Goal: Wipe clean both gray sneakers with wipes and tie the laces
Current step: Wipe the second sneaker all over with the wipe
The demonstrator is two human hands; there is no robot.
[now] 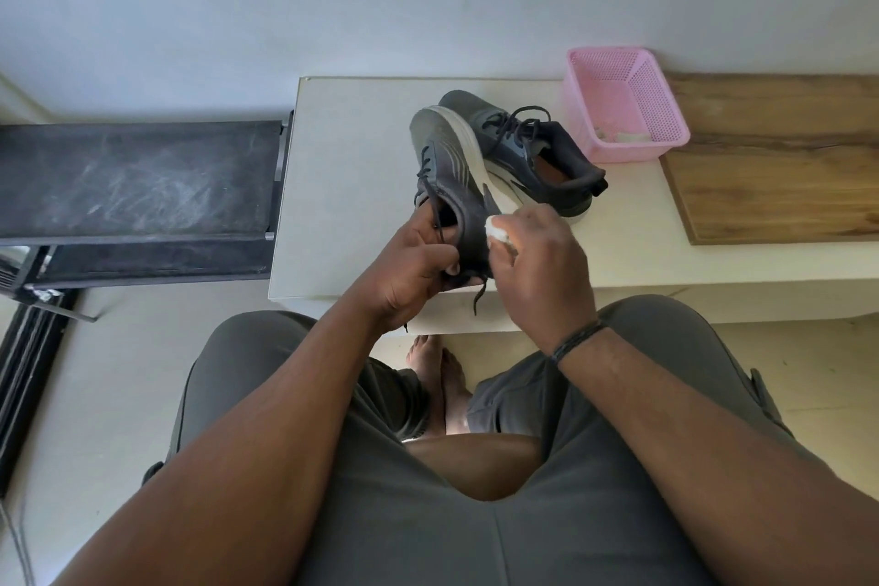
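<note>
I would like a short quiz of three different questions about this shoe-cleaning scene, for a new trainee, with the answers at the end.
1. True or false: the left hand holds the lifted gray sneaker with white sole at its heel end.
2. Which item does the right hand press to that sneaker? A) crumpled white wipe B) brush C) sponge
3. Fill in: the second gray sneaker with black laces rests on the white table, beside the pink plastic mesh ____.

Key: 1 true; 2 A; 3 basket.
</note>
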